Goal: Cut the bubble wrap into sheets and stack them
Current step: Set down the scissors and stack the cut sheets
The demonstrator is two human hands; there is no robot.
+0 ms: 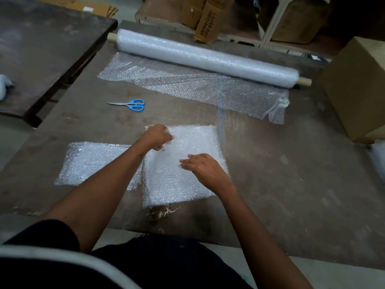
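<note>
Prob midway imo. A stack of cut bubble wrap sheets (183, 167) sits near-center on the desk (291, 184), w/ another cut sheet (93, 161) just left of it. Left hand (159, 136) pinches the top sheet's far-left part; right hand (205, 168) rests on it, fingers spread flat. Scissors (131, 104) lie idle. Roll (206, 57) at the far edge has plenty left, w/ a loose unrolled length (187, 84) not yet cut.

Both bare arms reach forward over the work surface, hands close together.

The left hand (159, 137) sits farther out, knuckles up, fingers curled downward with the tips pinching at something beneath. The right hand (205, 169) lies nearer, palm down, fingers straight and pointing left. The left forearm angles in from the lower left; the right from the lower right.
</note>
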